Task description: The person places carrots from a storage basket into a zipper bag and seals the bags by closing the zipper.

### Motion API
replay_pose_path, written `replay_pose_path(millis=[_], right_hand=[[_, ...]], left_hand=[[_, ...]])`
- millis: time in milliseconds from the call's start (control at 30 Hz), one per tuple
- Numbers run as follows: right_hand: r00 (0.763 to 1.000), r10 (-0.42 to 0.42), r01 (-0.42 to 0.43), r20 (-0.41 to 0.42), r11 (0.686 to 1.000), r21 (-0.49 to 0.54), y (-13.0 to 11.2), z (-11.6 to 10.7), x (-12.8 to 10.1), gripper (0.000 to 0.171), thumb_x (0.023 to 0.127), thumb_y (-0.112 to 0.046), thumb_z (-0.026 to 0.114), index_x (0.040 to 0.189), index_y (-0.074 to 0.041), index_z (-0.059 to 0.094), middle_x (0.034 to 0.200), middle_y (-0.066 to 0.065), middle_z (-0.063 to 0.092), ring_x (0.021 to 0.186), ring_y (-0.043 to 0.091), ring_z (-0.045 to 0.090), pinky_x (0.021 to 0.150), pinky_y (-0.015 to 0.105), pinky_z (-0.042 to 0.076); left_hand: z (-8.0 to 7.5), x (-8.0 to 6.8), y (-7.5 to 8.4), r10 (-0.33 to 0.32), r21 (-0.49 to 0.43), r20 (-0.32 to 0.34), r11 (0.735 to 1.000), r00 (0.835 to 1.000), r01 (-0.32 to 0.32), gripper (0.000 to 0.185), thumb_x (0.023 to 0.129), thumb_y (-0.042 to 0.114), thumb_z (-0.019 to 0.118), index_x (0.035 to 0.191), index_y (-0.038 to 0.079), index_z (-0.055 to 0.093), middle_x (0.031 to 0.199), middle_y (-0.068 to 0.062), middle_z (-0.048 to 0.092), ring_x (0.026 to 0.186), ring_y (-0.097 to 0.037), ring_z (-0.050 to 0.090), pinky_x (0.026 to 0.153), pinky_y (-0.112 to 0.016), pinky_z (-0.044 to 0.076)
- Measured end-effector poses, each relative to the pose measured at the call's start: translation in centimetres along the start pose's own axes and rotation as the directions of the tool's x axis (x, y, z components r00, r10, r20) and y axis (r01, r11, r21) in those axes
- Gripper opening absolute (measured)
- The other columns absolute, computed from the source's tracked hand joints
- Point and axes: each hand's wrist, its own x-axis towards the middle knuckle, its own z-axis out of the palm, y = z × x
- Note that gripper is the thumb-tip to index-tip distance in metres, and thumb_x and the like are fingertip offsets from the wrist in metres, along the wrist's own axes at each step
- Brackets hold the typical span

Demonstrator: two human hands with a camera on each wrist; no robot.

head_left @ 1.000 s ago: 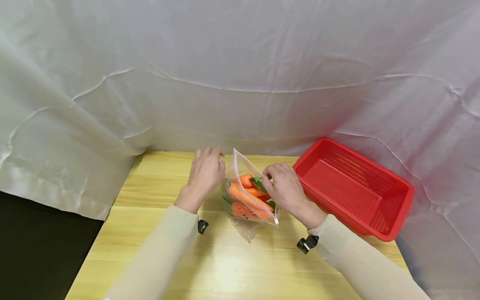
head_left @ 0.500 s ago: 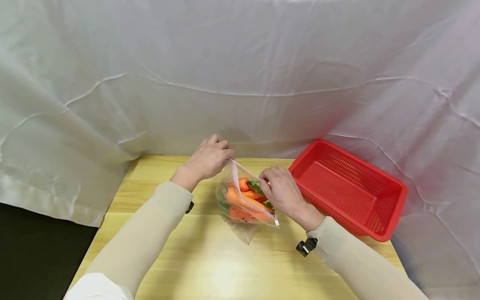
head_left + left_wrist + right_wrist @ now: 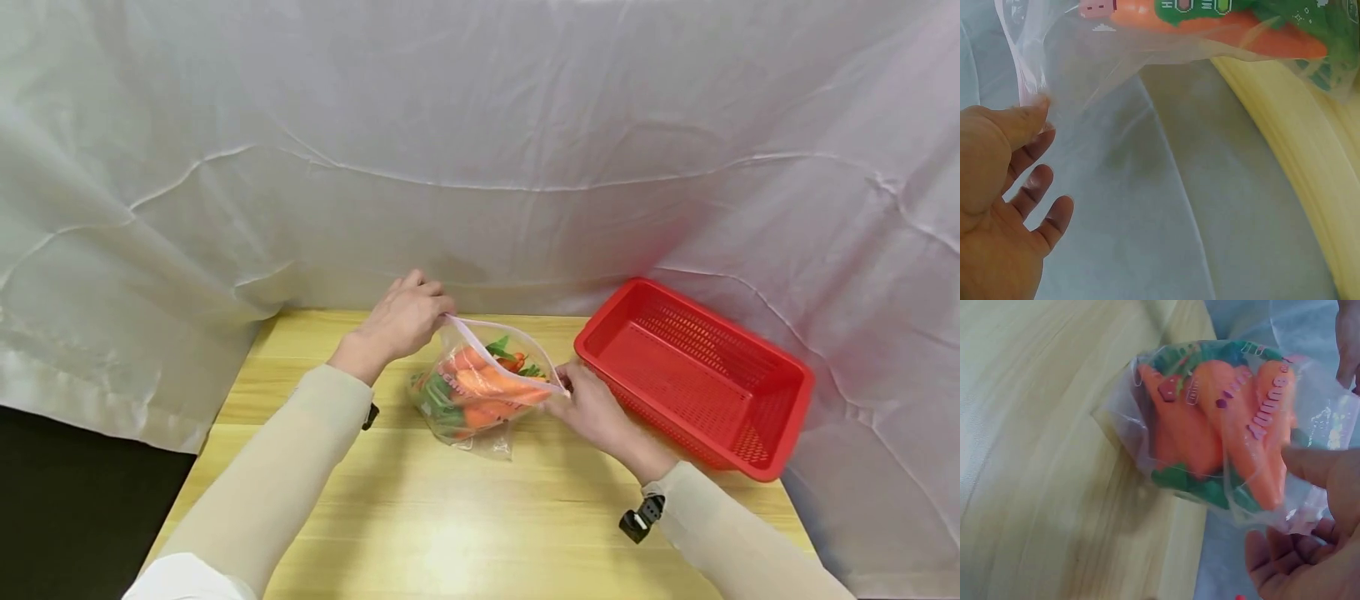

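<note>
A clear zip bag [image 3: 491, 446] with printed lettering stands at the middle of the table, its pink-edged mouth spread apart. Several orange carrots [image 3: 487, 385] with green tops lie inside it. My left hand [image 3: 401, 321] pinches the far left corner of the mouth. In the left wrist view, thumb and index finger of the left hand [image 3: 997, 169] meet at the pink strip while the other fingers stay loosely bent. My right hand [image 3: 596, 408] grips the opposite corner. The right wrist view has the right hand [image 3: 1329, 519] with its thumb over the bag and fingers curled beneath its edge.
A red perforated basket [image 3: 693, 367] sits on the right of the wooden table [image 3: 360, 533], close beside my right hand. Grey cloth [image 3: 480, 225] hangs behind the table's far edge.
My left hand has come to the bag's far corner and taken hold. My right hand has shifted down to the near corner by the zip end. The mouth is now wider.
</note>
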Motion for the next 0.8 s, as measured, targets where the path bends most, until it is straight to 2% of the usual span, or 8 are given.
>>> replay_pose_path(millis=[100, 167, 300, 433, 533, 667, 800], right_hand=[[0.999, -0.013, 0.012, -0.032, 0.999, -0.037, 0.4, -0.3, 0.4, 0.019, 0.093, -0.022, 0.080, 0.101, -0.007, 0.071, 0.084, 0.004, 0.064, 0.071, 0.017, 0.053, 0.063, 0.032, 0.043], [0.997, -0.049, 0.045, -0.056, 0.997, -0.063, 0.3, -0.8, 0.7, 0.014, 0.095, -0.022, 0.078, 0.095, -0.009, 0.072, 0.078, 0.001, 0.061, 0.066, 0.015, 0.049, 0.060, 0.031, 0.040], [0.978, -0.153, 0.134, -0.140, 0.981, -0.140, -0.5, -3.2, 1.7, 0.011, 0.097, -0.018, 0.075, 0.095, -0.008, 0.072, 0.085, 0.005, 0.064, 0.073, 0.020, 0.054, 0.065, 0.037, 0.045], [0.957, -0.212, 0.176, -0.195, 0.967, -0.186, -1.6, -5.6, 2.8, 0.009, 0.098, -0.014, 0.072, 0.100, -0.005, 0.070, 0.096, 0.011, 0.065, 0.087, 0.028, 0.056, 0.079, 0.046, 0.048], [0.950, -0.267, 0.235, -0.164, 0.953, -0.191, -2.2, -6.3, 3.1, 0.008, 0.098, -0.011, 0.071, 0.102, -0.005, 0.070, 0.098, 0.012, 0.065, 0.093, 0.029, 0.056, 0.083, 0.047, 0.048], [0.937, -0.336, 0.312, -0.099, 0.929, -0.200, -2.1, -5.9, 2.6, 0.006, 0.096, -0.010, 0.074, 0.099, -0.006, 0.070, 0.096, 0.009, 0.067, 0.091, 0.026, 0.057, 0.080, 0.045, 0.049], [0.940, -0.339, 0.320, -0.049, 0.921, -0.221, -1.0, -5.1, 1.7, 0.008, 0.096, -0.013, 0.075, 0.099, -0.009, 0.069, 0.095, 0.004, 0.066, 0.091, 0.022, 0.056, 0.078, 0.042, 0.050]], left_hand=[[-0.3, -0.4, -0.3, -0.026, -0.005, 0.004, 1.000, 1.000, 0.026, 0.016, 0.103, 0.019, 0.067, 0.115, 0.015, 0.076, 0.116, -0.004, 0.070, 0.116, -0.031, 0.052, 0.098, -0.048, 0.044], [-0.7, -1.0, -0.5, -0.044, 0.003, -0.006, 0.999, 0.999, 0.044, 0.015, 0.103, 0.020, 0.068, 0.114, 0.015, 0.076, 0.115, -0.004, 0.071, 0.116, -0.031, 0.052, 0.099, -0.049, 0.044], [-1.4, -2.8, -1.0, -0.048, 0.037, -0.040, 0.998, 0.998, 0.049, 0.015, 0.103, 0.021, 0.067, 0.113, 0.012, 0.074, 0.113, -0.005, 0.071, 0.113, -0.031, 0.053, 0.093, -0.047, 0.044], [-1.4, -4.7, -0.6, 0.001, 0.087, -0.076, 0.996, 0.997, 0.006, 0.016, 0.105, 0.023, 0.065, 0.110, 0.009, 0.073, 0.109, -0.006, 0.071, 0.104, -0.030, 0.054, 0.083, -0.042, 0.042], [-1.1, -6.0, 0.2, 0.044, 0.123, -0.110, 0.992, 0.993, -0.031, 0.016, 0.103, 0.024, 0.067, 0.106, 0.008, 0.073, 0.103, -0.006, 0.071, 0.096, -0.029, 0.055, 0.079, -0.040, 0.042], [-0.5, -7.6, 1.1, 0.074, 0.138, -0.160, 0.989, 0.984, -0.052, 0.013, 0.100, 0.022, 0.072, 0.103, 0.009, 0.073, 0.098, -0.005, 0.071, 0.096, -0.029, 0.058, 0.081, -0.042, 0.047], [0.1, -8.9, 1.3, 0.092, 0.157, -0.194, 0.986, 0.977, -0.062, 0.012, 0.098, 0.021, 0.075, 0.100, 0.010, 0.073, 0.097, -0.005, 0.072, 0.101, -0.030, 0.062, 0.080, -0.043, 0.050]])
